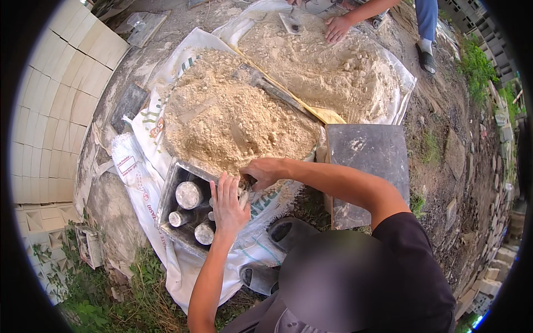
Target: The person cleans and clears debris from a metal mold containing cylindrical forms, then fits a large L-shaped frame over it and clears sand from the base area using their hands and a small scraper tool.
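My left hand (229,206) lies over the right edge of a square grey metal mould (167,195), its fingers stretched out. Inside the mould stand several round posts, among them a thick one (189,195) and a smaller one (205,232), dusted with pale grit. Close beside, at the near edge of a heap of tan sandy mix (222,119), my right hand (263,173) is bent inward with curled fingers. Something dark shows under those fingers, but its kind is hidden. The heap rests on white woven sacks (133,172).
A long-handled tool (284,97) lies across the heap. To the right stands a dark flat board (369,166). At the far side, another person's hand (337,29) touches a second sandy heap (327,72) near a trowel (290,24). Pale blocks (72,72) are stacked at left.
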### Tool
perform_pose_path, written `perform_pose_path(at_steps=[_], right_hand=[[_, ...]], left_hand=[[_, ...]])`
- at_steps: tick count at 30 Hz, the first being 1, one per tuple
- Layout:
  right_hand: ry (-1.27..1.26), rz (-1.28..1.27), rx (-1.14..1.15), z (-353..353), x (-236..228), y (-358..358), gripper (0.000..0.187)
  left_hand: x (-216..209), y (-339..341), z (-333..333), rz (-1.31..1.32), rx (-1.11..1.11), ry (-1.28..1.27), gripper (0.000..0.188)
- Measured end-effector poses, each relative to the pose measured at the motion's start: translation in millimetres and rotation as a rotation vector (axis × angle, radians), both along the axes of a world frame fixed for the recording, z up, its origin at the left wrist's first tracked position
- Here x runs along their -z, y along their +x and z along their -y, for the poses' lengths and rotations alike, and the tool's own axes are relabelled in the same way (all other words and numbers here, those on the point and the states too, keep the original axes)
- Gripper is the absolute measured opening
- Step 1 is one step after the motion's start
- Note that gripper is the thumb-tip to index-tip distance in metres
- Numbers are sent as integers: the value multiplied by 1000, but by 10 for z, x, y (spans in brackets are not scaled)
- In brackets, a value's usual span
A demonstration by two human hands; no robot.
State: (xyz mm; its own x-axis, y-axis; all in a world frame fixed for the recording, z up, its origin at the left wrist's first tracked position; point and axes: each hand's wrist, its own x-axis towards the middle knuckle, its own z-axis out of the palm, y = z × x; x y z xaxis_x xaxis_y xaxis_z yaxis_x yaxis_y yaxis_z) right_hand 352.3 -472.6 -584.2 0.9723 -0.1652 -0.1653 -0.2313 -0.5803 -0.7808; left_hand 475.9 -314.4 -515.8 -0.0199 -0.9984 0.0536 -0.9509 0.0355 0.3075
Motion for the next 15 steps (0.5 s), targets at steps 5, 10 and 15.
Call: perform_pose_path(at_steps=[5,10,15], right_hand=[[2,55,-22,-12,-58,-27,35],[-9,73,40,-146,-18,-109,41],[132,-40,357,-400,-75,-127,39]], left_hand=[[78,32,-29,32,-31,-6,60],[86,-9,11,21,-39,-8,54],[85,-9,15,15,-51,-29,51]])
